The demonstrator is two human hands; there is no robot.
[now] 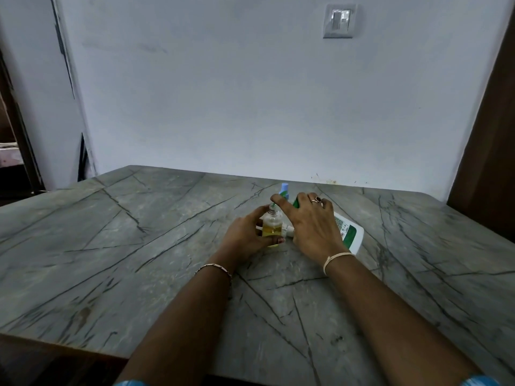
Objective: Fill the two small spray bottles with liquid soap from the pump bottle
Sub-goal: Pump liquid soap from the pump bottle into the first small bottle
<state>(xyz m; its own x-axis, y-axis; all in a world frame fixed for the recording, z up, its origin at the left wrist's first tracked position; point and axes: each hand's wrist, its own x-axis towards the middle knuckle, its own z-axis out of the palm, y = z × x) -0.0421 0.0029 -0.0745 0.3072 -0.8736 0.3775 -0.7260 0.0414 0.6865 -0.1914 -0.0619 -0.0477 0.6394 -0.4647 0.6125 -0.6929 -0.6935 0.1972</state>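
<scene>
Spray bottle (uncapped) in left hand

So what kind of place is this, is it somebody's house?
Probably a room in a home, though I can't be sure. There's a grey stone-look table against a plain painted wall with a light switch, and a soap pump bottle too.

You're probably in a home: a grey veined stone table against a plain painted wall, a light switch on it, dark wood at your right.
</scene>
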